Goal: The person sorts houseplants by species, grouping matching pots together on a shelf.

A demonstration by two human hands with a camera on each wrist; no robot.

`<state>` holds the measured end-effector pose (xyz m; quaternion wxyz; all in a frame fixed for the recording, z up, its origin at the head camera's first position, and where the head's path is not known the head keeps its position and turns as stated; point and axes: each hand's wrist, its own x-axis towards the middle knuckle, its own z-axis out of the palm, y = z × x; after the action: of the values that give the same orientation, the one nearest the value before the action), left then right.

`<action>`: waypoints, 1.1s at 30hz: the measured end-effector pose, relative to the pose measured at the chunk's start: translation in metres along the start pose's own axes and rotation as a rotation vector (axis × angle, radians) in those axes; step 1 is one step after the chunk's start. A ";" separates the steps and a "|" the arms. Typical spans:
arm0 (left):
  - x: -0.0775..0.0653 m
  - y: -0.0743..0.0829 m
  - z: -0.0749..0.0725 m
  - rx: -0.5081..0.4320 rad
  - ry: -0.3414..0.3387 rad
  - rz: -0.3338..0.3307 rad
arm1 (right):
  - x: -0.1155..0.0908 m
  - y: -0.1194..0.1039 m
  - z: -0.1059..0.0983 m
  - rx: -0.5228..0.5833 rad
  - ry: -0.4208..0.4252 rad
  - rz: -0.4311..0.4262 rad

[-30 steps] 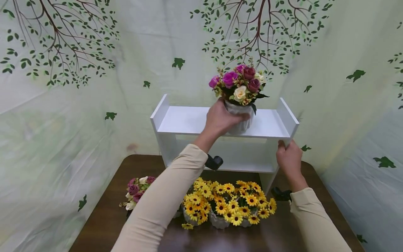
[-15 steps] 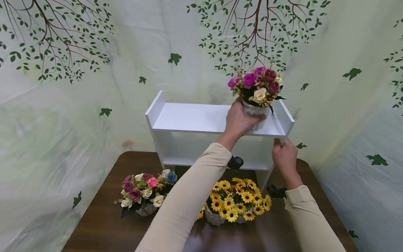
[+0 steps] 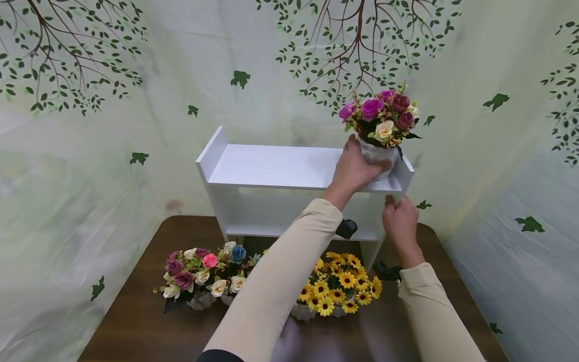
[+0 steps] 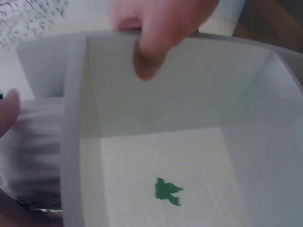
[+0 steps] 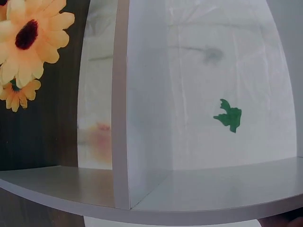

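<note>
Head view: diffuse, even light, with pale glare on the table [image 3: 334,338]. Wrist views: dimmer, greyish and soft; the right hand [image 4: 163,23] slightly blurred, the shelf [image 5: 203,216] bowed by edge distortion.

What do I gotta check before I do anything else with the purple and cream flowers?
1. Left hand grips the pot of roses: ok.
2. Right hand holds the shelf's right side panel: ok, thumb on its inner face.
3. Pot upright: ok.
4. Pot's base flat on the top board: cannot tell, the hand partly hides it.
5. Left hand free to fetch another pot: not ok, it's holding this one.
6. Yellow daisies down on the table: ok.
</note>
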<state>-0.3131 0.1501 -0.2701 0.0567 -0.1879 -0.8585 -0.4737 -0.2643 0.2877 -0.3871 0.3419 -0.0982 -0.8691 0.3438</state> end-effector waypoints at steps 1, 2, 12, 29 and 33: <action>-0.004 -0.001 -0.005 0.005 -0.007 0.011 | 0.000 -0.002 0.000 0.005 -0.003 0.001; -0.011 -0.003 -0.010 0.017 -0.014 0.023 | 0.000 -0.003 0.000 0.009 -0.002 0.005; -0.152 -0.106 -0.110 -0.033 0.203 0.363 | 0.001 -0.008 -0.010 0.005 -0.043 0.040; -0.344 -0.341 -0.136 -0.106 0.728 -0.765 | -0.005 -0.005 -0.007 -0.017 -0.097 0.050; -0.339 -0.360 -0.127 -0.036 0.556 -0.862 | -0.003 -0.005 -0.007 -0.015 -0.098 0.041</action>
<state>-0.1458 -0.2202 -0.5794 0.0793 0.3156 -0.8021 -0.5007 -0.2574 0.2863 -0.3812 0.2909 -0.1014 -0.8852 0.3485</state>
